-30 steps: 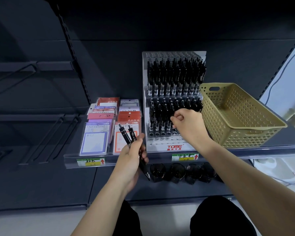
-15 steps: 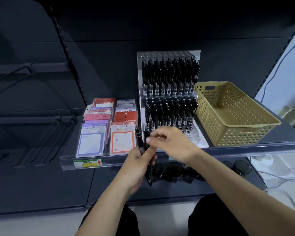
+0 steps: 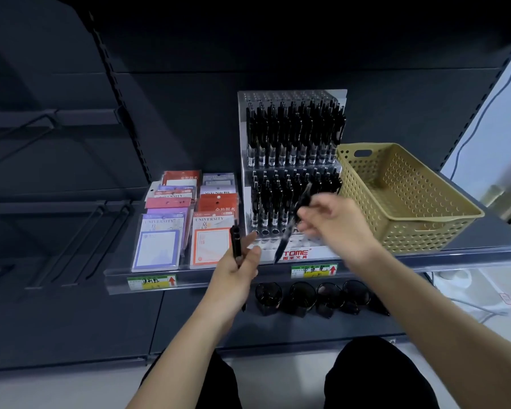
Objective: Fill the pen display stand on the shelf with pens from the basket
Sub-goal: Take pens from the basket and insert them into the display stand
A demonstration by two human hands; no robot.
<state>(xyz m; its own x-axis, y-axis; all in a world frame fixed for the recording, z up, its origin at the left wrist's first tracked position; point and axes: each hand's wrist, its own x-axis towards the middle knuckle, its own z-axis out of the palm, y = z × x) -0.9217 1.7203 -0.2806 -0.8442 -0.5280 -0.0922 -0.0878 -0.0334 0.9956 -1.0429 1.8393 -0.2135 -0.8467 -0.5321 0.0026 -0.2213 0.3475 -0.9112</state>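
right pen [image 3: 286,234]: one, tilted, tip down-left, right hand [image 3: 334,222] fingers pinch it
left pen [image 3: 235,242]: one, upright, left hand [image 3: 236,276] fingers grip it

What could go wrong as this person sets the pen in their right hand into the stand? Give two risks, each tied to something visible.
1. The right hand holds its pen slanted, tip near the stand's front holes; it may miss a hole or knock the packed pens behind.
2. The left hand holds a second pen in a loose-looking grip over the shelf edge; it could slip and fall.
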